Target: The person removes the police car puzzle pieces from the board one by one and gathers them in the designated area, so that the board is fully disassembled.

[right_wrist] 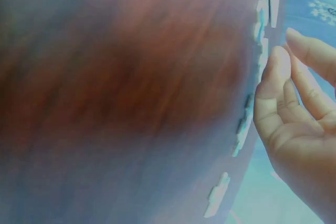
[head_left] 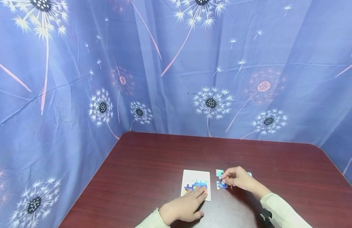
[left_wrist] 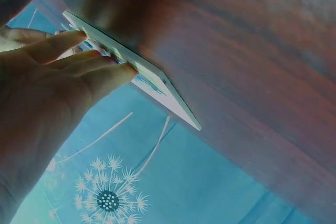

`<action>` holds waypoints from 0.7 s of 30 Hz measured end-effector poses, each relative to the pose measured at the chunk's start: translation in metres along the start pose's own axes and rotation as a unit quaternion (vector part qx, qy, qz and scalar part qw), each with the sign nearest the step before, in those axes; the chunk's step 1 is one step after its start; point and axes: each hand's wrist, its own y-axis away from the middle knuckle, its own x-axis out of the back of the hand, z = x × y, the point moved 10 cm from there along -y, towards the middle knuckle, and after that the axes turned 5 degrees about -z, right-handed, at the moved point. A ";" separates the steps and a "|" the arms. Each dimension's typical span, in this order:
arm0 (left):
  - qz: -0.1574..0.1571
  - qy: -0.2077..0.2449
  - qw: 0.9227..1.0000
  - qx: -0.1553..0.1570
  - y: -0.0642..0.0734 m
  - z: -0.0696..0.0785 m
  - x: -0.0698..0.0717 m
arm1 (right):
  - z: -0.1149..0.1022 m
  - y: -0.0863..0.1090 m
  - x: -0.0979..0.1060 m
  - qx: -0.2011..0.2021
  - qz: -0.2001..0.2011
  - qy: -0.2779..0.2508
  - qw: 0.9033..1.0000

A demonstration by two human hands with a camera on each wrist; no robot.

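Note:
My left hand (head_left: 188, 205) lies with its fingers spread and fairly straight on a white jigsaw board (head_left: 193, 174). Blue and yellow printed pieces show on the board around the fingers; the left wrist view shows the fingertips (left_wrist: 131, 69) touching its face. To the right, my right hand (head_left: 238, 179) bends its thumb and fingers down over loose jigsaw pieces (head_left: 219, 173). One blue-purple piece (head_left: 220, 186) lies just below its fingertips. Whether a piece sits between the thumb (right_wrist: 278, 64) and forefinger is not clear in either view.
Another piece (head_left: 250, 174) shows partly behind the right hand, and a separate piece (right_wrist: 216, 195) lies apart in the right wrist view. The dark red wooden table (head_left: 150, 158) meets a blue dandelion-print curtain (head_left: 176, 95) at its back and left sides.

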 end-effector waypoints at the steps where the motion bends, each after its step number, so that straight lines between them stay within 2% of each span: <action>1: 0.000 -0.002 1.000 0.001 0.000 0.000 0.000 | -0.002 -0.001 0.001 0.001 0.001 -0.002 1.000; 6: 0.001 -0.027 1.000 0.006 -0.001 0.000 -0.001 | -0.010 -0.004 0.000 0.004 0.002 0.002 1.000; 14: 0.007 -0.057 0.998 0.008 0.003 0.002 -0.001 | -0.012 -0.013 -0.002 -0.016 0.007 0.034 0.999; 21: 0.016 -0.065 0.998 0.006 0.004 0.000 -0.002 | -0.024 -0.029 -0.010 0.001 0.003 0.036 0.999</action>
